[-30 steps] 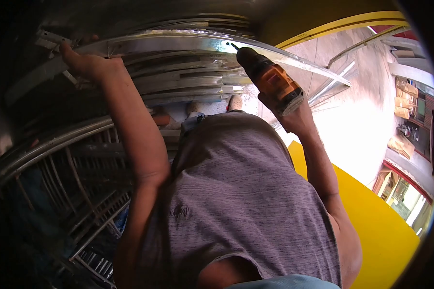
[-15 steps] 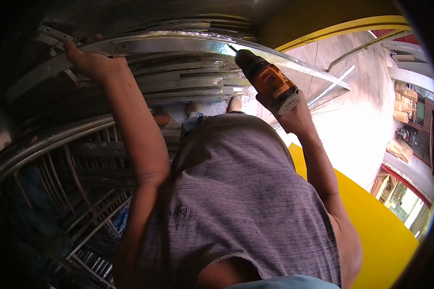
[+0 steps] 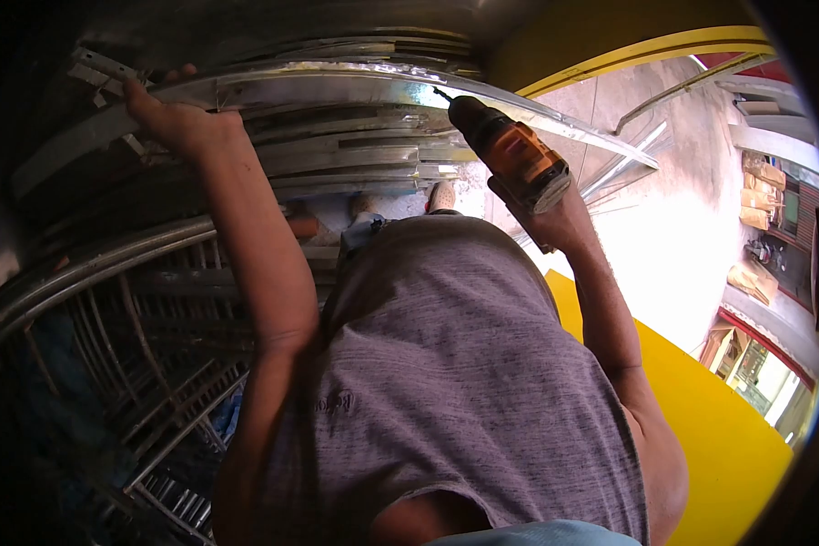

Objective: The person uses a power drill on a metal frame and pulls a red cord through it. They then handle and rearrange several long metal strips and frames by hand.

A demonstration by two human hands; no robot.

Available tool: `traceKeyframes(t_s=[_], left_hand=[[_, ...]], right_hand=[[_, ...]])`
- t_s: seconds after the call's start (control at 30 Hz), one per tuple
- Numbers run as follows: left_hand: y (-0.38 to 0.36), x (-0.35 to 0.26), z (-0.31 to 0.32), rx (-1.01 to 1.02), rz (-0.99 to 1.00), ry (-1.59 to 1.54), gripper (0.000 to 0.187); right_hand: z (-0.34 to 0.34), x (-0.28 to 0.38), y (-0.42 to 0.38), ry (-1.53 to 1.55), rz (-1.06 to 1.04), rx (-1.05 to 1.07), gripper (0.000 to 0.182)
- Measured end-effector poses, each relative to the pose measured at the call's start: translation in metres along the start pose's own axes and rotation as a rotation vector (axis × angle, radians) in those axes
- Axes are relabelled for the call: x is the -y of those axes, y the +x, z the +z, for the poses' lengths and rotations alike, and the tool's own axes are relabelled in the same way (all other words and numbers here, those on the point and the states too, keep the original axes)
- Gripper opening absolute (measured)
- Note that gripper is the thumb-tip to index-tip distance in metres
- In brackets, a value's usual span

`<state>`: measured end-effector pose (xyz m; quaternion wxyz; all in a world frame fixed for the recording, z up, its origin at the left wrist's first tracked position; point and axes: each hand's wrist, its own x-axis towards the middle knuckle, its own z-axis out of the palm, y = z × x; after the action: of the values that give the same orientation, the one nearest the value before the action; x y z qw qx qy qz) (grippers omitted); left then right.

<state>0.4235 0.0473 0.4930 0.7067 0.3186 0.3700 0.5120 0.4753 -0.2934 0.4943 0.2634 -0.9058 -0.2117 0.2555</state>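
A long metal bar (image 3: 318, 88) runs across the upper part of the view, shiny along its top edge. My left hand (image 3: 182, 125) grips it near its left end, with the thumb on the near side and fingertips showing over the far edge. In my right hand (image 3: 560, 218) is an orange and black power drill (image 3: 514, 153), held by its handle. The drill points up and left, its thin bit ending right at the bar's lower face, beside a bright bluish patch of light.
Stacked metal strips (image 3: 355, 150) lie beyond my feet, below the bar. A metal rack of rods (image 3: 136, 318) fills the lower left. Yellow panels stand at the upper right (image 3: 646, 50) and lower right (image 3: 701, 428). Further metal lengths (image 3: 628, 164) rest on the sunlit floor.
The drill and my right hand have shifted slightly right and down. My left hand and the bar are almost where they were.
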Motion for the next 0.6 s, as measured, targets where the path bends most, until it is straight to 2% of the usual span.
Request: traceKeyframes(t_s=[0.13,0.23,0.37,0.43,0.6], left_hand=[[-0.008,-0.004,0.004,-0.024,-0.028,-0.004,0.041],[0.003,0.002,-0.002,0.004,0.016,0.003,0.040],[0.004,0.004,-0.007,-0.016,-0.023,0.003,0.039],[0.005,0.005,-0.008,-0.031,-0.048,-0.011,0.040],[-0.002,0.002,-0.003,-0.073,-0.057,0.019,0.039]], right_hand=[[0.004,-0.008,0.000,0.056,-0.042,0.019,0.042],[-0.001,0.006,0.001,0.097,0.072,0.086,0.041],[0.006,-0.003,0.006,0.044,0.033,0.037,0.039],[0.002,0.000,0.008,-0.005,0.069,0.095,0.049],[-0.005,0.016,0.012,-0.036,0.133,0.109,0.056]])
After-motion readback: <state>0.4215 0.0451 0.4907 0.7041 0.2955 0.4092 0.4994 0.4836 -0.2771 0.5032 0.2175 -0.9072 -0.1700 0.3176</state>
